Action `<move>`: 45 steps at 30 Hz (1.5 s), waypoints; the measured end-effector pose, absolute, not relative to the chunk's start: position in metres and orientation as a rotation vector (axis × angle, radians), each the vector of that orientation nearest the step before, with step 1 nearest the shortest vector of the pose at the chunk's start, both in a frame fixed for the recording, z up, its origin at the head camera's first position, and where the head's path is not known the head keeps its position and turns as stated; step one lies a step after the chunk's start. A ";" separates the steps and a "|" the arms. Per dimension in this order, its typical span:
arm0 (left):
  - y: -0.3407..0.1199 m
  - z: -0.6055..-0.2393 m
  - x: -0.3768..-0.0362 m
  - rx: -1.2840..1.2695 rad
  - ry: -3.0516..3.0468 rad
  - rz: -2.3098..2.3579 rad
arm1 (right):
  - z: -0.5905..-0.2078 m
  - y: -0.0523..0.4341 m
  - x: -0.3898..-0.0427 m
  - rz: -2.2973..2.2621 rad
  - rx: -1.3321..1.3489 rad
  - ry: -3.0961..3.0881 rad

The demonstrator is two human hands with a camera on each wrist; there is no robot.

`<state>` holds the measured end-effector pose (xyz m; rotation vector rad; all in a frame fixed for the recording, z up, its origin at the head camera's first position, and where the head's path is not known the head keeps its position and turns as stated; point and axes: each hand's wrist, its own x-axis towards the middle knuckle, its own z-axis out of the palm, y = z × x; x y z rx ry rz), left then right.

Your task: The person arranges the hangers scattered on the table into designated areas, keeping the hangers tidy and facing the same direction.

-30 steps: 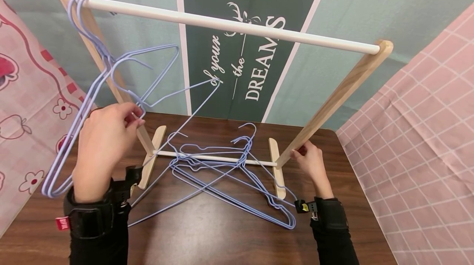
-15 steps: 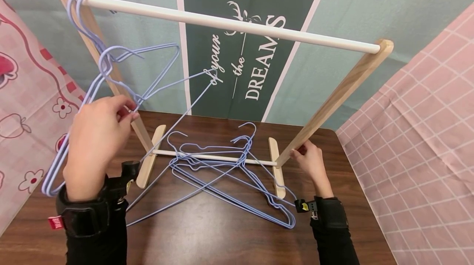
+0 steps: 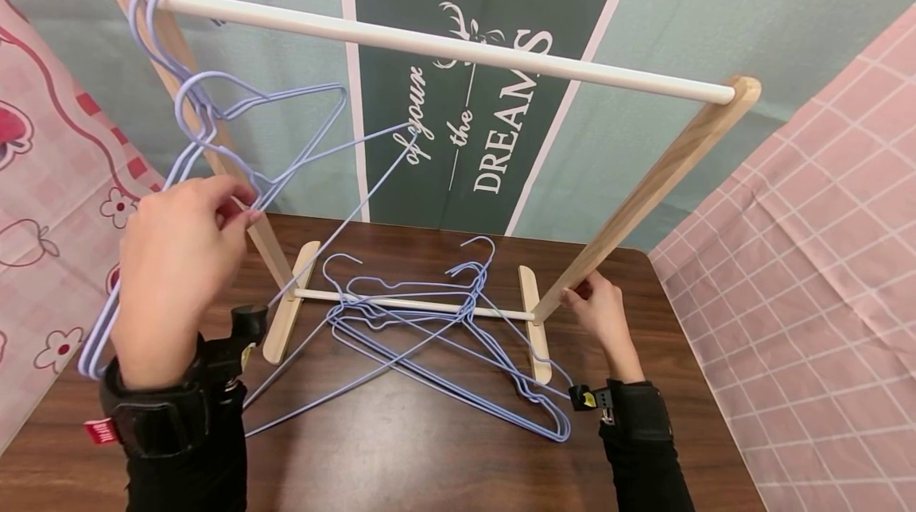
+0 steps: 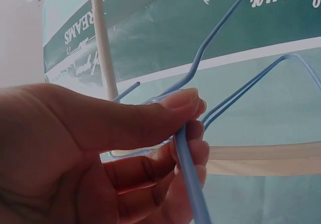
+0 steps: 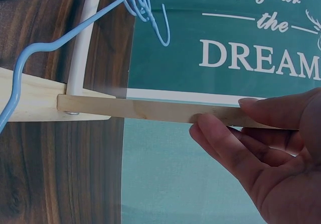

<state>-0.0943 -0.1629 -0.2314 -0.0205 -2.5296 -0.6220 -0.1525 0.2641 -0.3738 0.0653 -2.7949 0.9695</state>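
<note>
In the head view my left hand [image 3: 179, 265] is at the left of a wooden clothes rack, pinching a blue wire hanger [image 4: 191, 176] just below its neck between thumb and fingers. This hanger's hook sits below the white top rod [image 3: 458, 51], overlapping the necks of a few blue hangers [image 3: 133, 23] that hang at the rod's left end. My right hand [image 3: 599, 307] grips the rack's right wooden upright [image 3: 658, 186] low down, thumb on one side and fingers on the other, as the right wrist view shows.
Several more blue hangers [image 3: 458, 396] lie tangled on the brown wood-grain table [image 3: 429, 472], across the rack's lower white bar [image 3: 415, 305]. Wooden feet [image 3: 285, 325] stand at both ends. A pink checked cloth [image 3: 823, 257] hangs at right, a patterned pink one [image 3: 50, 202] at left.
My left hand has moved left and slightly up with the hanger, bringing its hook closer to the hung hangers and the left upright. The right hand stays on its upright.
</note>
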 end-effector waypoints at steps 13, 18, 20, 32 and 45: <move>-0.168 -0.221 -0.096 0.025 -2.474 -0.586 | -0.375 0.265 -0.152 0.971 0.077 -2.788; -0.177 -0.227 -0.104 0.031 -2.457 -0.565 | -0.374 0.265 -0.152 0.967 0.076 -2.784; -0.181 -0.230 -0.108 0.039 -2.447 -0.559 | -0.374 0.265 -0.152 0.962 0.076 -2.784; -0.193 -0.231 -0.120 0.084 -2.397 -0.527 | -0.371 0.264 -0.151 0.987 0.068 -2.794; -0.192 -0.221 -0.126 0.117 -2.368 -0.542 | -0.373 0.263 -0.151 0.980 0.074 -2.791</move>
